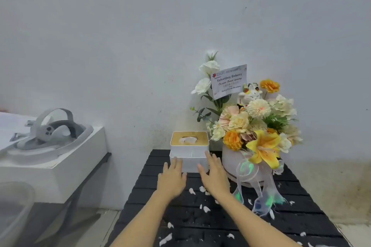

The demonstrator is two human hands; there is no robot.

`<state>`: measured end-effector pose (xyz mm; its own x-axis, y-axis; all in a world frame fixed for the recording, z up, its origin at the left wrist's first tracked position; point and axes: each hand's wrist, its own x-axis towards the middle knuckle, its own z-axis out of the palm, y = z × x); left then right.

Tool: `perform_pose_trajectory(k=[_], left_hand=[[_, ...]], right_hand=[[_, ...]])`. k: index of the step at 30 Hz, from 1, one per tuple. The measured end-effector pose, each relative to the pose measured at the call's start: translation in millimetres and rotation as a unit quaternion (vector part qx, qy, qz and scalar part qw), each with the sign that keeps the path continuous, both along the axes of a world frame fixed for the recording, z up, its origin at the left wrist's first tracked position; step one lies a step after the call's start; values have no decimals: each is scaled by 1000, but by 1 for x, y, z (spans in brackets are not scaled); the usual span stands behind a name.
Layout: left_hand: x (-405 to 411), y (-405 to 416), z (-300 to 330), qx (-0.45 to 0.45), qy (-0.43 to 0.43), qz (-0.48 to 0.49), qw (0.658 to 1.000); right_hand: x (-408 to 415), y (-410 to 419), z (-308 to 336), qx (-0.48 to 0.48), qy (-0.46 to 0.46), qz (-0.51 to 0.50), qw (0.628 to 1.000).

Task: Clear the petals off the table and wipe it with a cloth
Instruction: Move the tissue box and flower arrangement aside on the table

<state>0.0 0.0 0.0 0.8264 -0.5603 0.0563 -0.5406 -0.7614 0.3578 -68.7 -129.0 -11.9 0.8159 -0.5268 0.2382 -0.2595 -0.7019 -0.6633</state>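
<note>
Several white petals [206, 209] lie scattered over the black slatted table [301, 224]. At the table's far left stands a white tissue box [189, 151] with a tan lid and a tissue poking out. My left hand [171, 178] is stretched out with straight fingers, its fingertips at the front left of the box. With its fingers straight, my right hand [213, 174] touches the box's front right corner. Neither hand holds anything.
A white flower arrangement [259, 124] with yellow, orange and cream blooms, a card and ribbons fills the table's far right. To the left stands a white box [60, 168] carrying a grey headset. A translucent tub [14, 206] is at the lower left. The wall is close behind.
</note>
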Motion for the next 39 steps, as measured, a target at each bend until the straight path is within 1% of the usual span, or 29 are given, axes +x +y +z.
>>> perform_pose_trajectory(k=[4,6,8,11,14,19,22,24,30,35,39], left_hand=[[41,-21,-19,-2,-2,22,1000],[56,-29,-31,-16,-8,13,1000],[61,-32,-37,-67,-26,18,997],[65,-33,-36,-128,-58,57,989],[61,-18,-28,-161,-62,55,984],[22,30,-6,-207,-54,57,975],[-7,69,5,-209,-40,49,976],[-28,95,12,-195,-38,45,979],[-89,158,15,-181,-23,85,979],[-104,177,16,-129,-31,93,987],[-105,175,1,-67,-33,92,993]], right_hand=[[39,-29,-18,7,39,-2,999],[54,-34,-30,12,59,-6,998],[61,-32,-37,21,32,-18,999],[65,-30,-39,35,-13,-51,998],[54,-20,-31,42,-27,-46,998],[10,28,-7,38,-54,-32,997],[-19,62,3,31,-58,-19,998],[-39,85,8,23,-49,-7,998],[-96,150,16,28,-43,14,999],[-108,170,8,36,-4,21,999],[-111,172,-4,37,60,11,997]])
